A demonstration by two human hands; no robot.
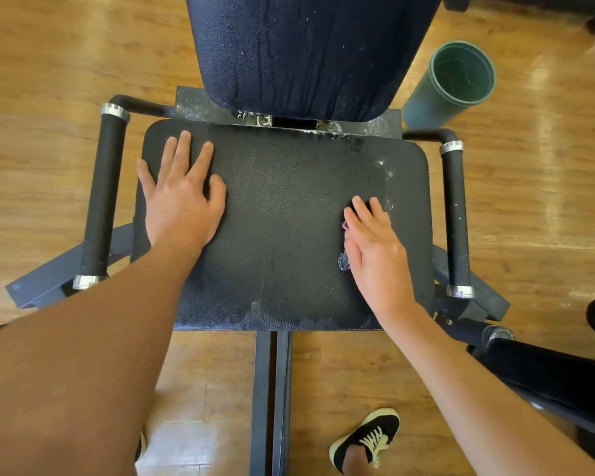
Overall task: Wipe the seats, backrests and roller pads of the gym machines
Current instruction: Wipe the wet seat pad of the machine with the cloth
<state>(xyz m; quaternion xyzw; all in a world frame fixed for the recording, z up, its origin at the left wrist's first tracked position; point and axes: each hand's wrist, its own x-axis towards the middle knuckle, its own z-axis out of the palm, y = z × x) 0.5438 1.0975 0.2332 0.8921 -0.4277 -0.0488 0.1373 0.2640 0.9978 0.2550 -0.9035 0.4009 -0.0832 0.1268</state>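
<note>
My left hand (182, 197) lies flat on the seat (282, 218). My right hand (375, 249) – well apart – presses a mostly hidden rag (343, 262) near its right edge, fingers straight. White residue shows there; the wet-streaked backrest (306, 53) looks undone.

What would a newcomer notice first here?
Two bare hands pressed flat on the black padded seat: the left hand near its left edge, the right hand near its right edge, something pink peeking from beneath. Behind, the backrest shows wet streaks, and a green cylinder stands on the wooden floor to its right.
</note>
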